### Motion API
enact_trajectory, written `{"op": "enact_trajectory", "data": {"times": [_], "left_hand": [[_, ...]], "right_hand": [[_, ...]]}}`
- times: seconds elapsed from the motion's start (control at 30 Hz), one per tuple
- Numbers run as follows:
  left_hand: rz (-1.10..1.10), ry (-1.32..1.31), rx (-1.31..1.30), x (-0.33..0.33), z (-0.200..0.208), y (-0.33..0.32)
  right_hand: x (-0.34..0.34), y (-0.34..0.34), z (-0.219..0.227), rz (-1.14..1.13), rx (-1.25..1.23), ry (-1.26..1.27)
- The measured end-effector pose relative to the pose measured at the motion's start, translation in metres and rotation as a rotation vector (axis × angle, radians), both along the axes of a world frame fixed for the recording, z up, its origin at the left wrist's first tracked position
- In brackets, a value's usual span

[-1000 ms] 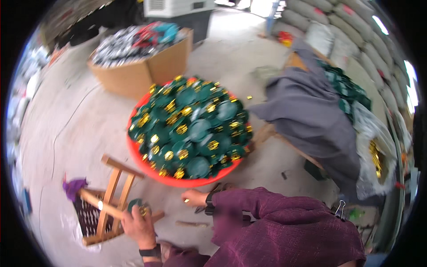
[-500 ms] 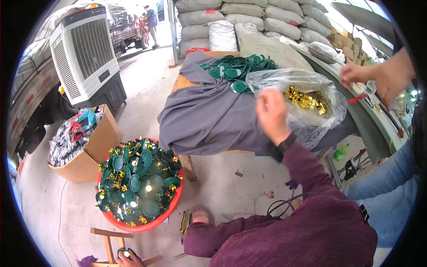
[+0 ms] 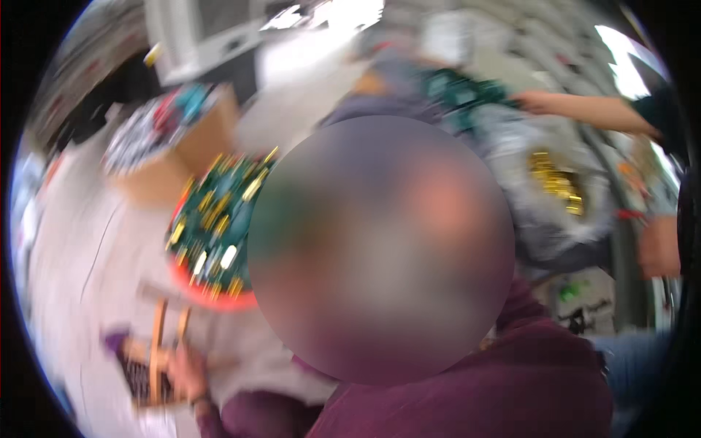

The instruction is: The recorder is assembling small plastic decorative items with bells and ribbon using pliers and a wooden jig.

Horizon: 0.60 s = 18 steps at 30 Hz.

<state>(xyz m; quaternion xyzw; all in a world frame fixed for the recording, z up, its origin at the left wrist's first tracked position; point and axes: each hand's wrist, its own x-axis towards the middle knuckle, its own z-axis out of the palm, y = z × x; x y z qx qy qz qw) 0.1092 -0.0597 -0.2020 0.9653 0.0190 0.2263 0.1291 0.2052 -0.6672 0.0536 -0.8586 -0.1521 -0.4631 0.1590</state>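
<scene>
My left hand (image 3: 188, 372) is at the lower left beside a small wooden stool (image 3: 157, 350). Motion smears its fingers, and whether anything is in them I cannot make out. A round blurred patch covers the middle of the view. Within it a pinkish shape, seemingly my right hand (image 3: 442, 197), shows over the grey cloth side of the table; its fingers are hidden. Left of the patch, a red tub (image 3: 191, 286) holds green discs (image 3: 219, 233) with gold foil bits, partly covered by the blur.
Another person's hand (image 3: 537, 102) touches the pile of green discs (image 3: 464, 95) on the table; their other hand (image 3: 661, 244) is at right. A clear plastic bag (image 3: 511, 142) holds gold foil (image 3: 556, 182). A cardboard box (image 3: 182, 164) and an air cooler (image 3: 208, 36) stand left.
The whole view has swung and smeared. My left hand shows higher beside the stool. The other person's hand has gone to the green disc pile. A blurred patch now covers the middle.
</scene>
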Motion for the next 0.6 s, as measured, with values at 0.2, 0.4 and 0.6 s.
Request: {"op": "enact_trajectory", "data": {"times": [0.2, 0.4, 0.6], "left_hand": [[0.216, 0.1, 0.29, -0.005, 0.071, -0.1], [0.172, -0.052, 0.321, -0.01, 0.077, -0.09], [0.203, -0.039, 0.296, -0.007, 0.085, -0.094]], "right_hand": [[-0.009, -0.13, 0.12, -0.39, -0.337, -0.515], [-0.058, -0.341, 0.236, -0.975, 0.419, -0.192], [-0.098, -0.369, 0.209, -1.388, 0.516, -0.415]]}}
